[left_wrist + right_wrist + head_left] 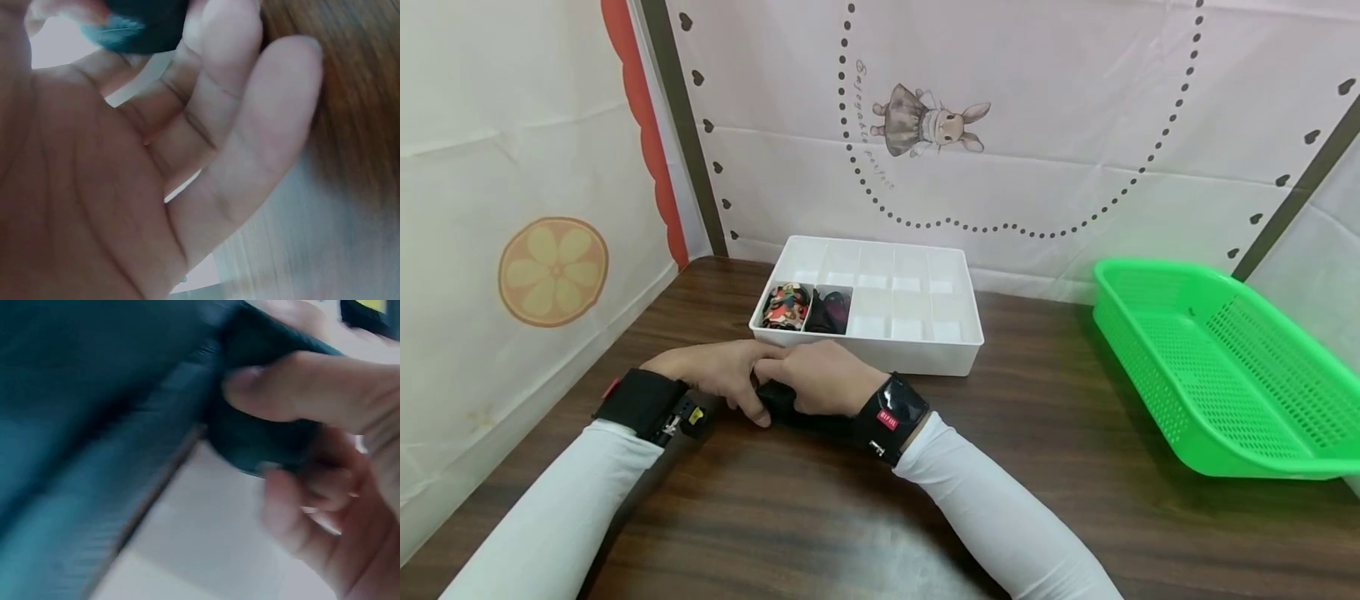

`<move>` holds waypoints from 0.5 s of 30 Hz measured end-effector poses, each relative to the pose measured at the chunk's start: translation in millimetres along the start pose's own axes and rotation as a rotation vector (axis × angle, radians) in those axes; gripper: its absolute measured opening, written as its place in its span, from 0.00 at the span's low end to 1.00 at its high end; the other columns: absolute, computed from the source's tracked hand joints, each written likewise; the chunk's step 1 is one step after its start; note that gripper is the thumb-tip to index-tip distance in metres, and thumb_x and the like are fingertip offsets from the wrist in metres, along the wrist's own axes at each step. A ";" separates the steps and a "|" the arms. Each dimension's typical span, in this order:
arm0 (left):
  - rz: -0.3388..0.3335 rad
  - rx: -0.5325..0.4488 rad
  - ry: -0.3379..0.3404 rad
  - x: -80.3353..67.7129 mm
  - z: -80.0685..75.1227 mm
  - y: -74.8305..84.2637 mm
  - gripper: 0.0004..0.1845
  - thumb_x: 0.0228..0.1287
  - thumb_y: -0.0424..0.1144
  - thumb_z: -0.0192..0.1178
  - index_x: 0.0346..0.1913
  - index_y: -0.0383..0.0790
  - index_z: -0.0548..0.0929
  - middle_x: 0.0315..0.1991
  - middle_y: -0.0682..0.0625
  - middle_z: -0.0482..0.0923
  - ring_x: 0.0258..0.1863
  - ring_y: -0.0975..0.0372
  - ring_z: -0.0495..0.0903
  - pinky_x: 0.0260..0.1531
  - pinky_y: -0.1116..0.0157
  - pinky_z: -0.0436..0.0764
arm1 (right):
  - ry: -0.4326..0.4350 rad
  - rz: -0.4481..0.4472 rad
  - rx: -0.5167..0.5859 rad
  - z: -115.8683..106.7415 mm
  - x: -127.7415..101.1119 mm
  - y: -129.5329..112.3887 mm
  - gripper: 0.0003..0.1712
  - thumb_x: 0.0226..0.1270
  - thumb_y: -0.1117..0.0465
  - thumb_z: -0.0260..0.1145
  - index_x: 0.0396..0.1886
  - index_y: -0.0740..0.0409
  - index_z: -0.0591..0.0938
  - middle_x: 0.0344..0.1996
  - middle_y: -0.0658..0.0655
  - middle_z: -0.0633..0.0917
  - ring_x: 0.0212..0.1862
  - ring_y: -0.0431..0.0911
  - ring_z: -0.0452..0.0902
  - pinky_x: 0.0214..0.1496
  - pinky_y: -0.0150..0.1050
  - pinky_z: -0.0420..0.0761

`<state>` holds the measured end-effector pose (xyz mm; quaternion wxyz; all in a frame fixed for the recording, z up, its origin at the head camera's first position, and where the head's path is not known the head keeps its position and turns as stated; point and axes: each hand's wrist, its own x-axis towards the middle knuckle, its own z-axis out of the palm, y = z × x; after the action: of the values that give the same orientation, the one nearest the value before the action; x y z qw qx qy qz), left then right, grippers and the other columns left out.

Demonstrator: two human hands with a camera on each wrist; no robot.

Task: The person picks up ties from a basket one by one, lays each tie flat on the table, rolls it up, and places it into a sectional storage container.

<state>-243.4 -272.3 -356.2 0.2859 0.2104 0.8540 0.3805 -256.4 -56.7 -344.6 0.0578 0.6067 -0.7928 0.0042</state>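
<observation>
A dark wood-grain table (1075, 467) is stretching toward pale fabric walls. A rabbit print (928, 123) is hanging on the wall behind the table, an orange flower disc (553, 271) is showing to its left, and soft light is glancing off the tabletop.

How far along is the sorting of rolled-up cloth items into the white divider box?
Two front-left compartments of the white divider box are filled: a patterned bundle and a dark bundle. In hand: the left hand and right hand both grip a dark cloth item on the table. The other compartments look empty, and so does the green basket.
</observation>
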 end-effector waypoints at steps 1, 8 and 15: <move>0.004 -0.008 -0.008 -0.5 -0.1 -0.9 0.37 0.53 0.33 0.82 0.66 0.38 0.76 0.45 0.44 0.80 0.29 0.57 0.78 0.23 0.65 0.79 | 0.026 -0.006 -0.015 2.9 0.5 -0.5 0.21 0.60 0.63 0.78 0.52 0.48 0.82 0.39 0.47 0.86 0.39 0.42 0.80 0.41 0.40 0.81; 0.039 -0.015 -0.005 -3.2 1.7 -3.9 0.41 0.53 0.31 0.81 0.70 0.34 0.72 0.48 0.45 0.78 0.28 0.58 0.77 0.23 0.65 0.79 | 0.085 0.012 -0.027 9.1 2.4 -0.6 0.24 0.54 0.54 0.84 0.47 0.50 0.81 0.40 0.47 0.86 0.41 0.40 0.82 0.43 0.39 0.82; 0.101 0.008 -0.021 2.4 0.7 -7.6 0.31 0.54 0.32 0.80 0.61 0.39 0.79 0.40 0.48 0.83 0.27 0.61 0.81 0.22 0.64 0.81 | -0.089 0.061 0.111 -3.6 0.0 0.0 0.29 0.60 0.59 0.80 0.61 0.48 0.81 0.40 0.47 0.85 0.42 0.41 0.79 0.46 0.37 0.81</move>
<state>-245.8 -275.2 -363.2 0.2743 0.2585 0.8406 0.3889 -256.1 -56.4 -341.1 -0.0115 0.5841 -0.8112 0.0228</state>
